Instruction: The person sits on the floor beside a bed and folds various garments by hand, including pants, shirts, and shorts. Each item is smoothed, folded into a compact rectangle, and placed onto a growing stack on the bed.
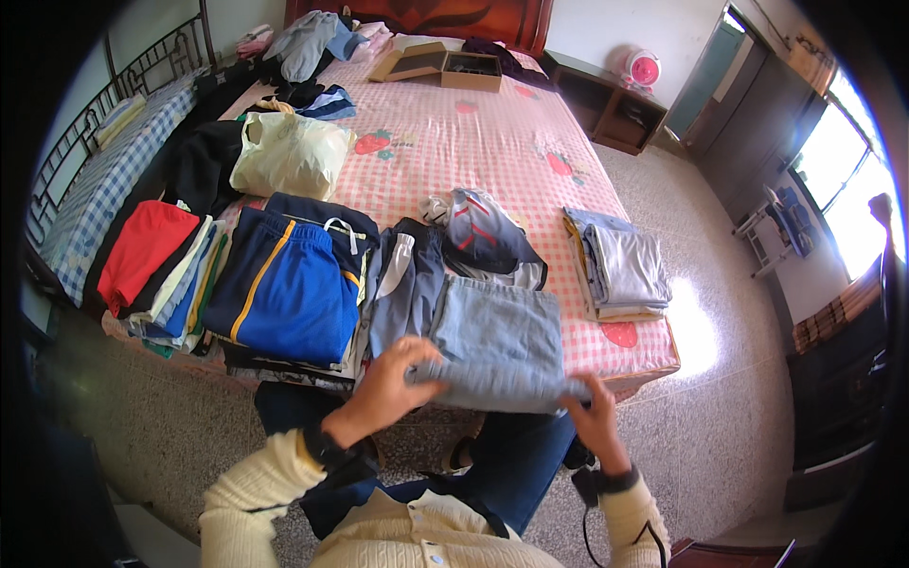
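Light blue denim, apparently a pair of jeans [501, 319], lies on the near edge of the bed with its near end raised. My left hand [394, 383] pinches the left end of that raised part, and my right hand [596, 415] grips its right end; both hands are slightly blurred. Grey shorts with a white stripe [408, 277] lie just left of the denim. Beyond it is a crumpled grey and white garment with red stripes [486, 231]. Blue shorts with a yellow stripe [291, 291] top a pile nearer my left hand.
A stack of folded clothes [621, 266] sits at the bed's right edge. At left are a pile topped by a red garment [153, 245] and a pale plastic bag [291, 156]. An open cardboard box [472, 74] rests near the headboard [426, 21]. The bed's front corner [671, 362] is at right.
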Demonstrator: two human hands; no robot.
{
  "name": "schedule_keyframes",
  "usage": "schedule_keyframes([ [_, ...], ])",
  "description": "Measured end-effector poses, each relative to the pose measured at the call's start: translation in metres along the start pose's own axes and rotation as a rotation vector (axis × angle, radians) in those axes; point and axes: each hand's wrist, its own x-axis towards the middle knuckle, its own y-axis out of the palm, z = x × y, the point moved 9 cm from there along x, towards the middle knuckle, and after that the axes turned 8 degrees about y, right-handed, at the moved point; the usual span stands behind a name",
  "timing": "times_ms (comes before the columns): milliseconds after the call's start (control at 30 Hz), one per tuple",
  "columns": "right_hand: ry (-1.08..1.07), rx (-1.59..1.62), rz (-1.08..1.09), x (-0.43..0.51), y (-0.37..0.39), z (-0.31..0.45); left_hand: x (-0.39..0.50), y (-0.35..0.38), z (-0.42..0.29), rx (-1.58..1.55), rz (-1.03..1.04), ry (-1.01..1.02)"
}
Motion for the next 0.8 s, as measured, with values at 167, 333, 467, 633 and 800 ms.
schedule_keyframes([
  [167, 0.007, 0.543, -0.099, 0.130, 0.007, -0.038, 0.057, 0.013, 0.076, -0.109, -0.325, -0.156],
  [333, 0.373, 0.315, 0.075, 0.174, 0.038, -0.113, -0.001, 0.035, 0.110, -0.081, -0.181, -0.331],
  [467, 0.469, 0.443, 0.261, 0.157, 0.065, -0.114, -0.055, 0.037, 0.116, -0.339, -0.200, -0.466],
  [633, 0.392, 0.489, 0.218, 0.143, 0.052, -0.014, -0.091, 0.001, 0.083, -0.419, -0.218, -0.412],
  [800, 0.175, 0.394, 0.192, 0.124, 0.034, 0.141, -0.119, -0.081, 0.060, -0.315, -0.430, -0.288],
])
